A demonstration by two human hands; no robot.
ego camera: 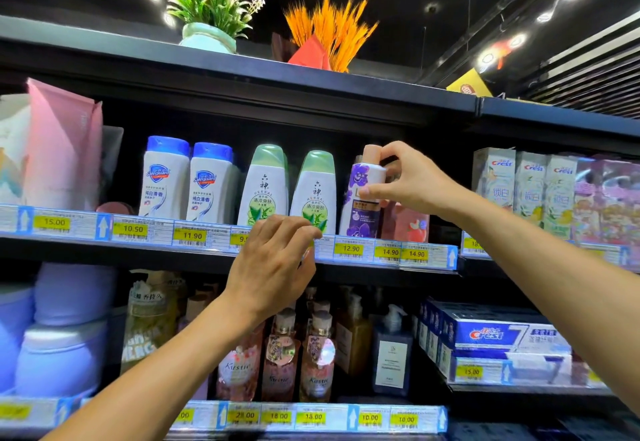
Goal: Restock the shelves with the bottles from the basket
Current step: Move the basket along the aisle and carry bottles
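Observation:
A white and purple bottle [362, 198] with a peach cap stands on the upper shelf [145, 233], right of two green-capped white bottles [313, 195]. My right hand [410, 181] holds the purple bottle, fingertips on its cap and thumb on its label. My left hand [273, 260] hovers in front of the shelf's price rail below the green-capped bottles, fingers loosely curled and holding nothing. The basket is out of view.
Two blue-capped white bottles [188, 182] and a pink tube [62, 146] stand further left. A pink pack [407, 224] sits behind the purple bottle. Toothpaste boxes [530, 191] fill the right. Pump bottles [298, 350] line the lower shelf; potted plants [207, 4] top the unit.

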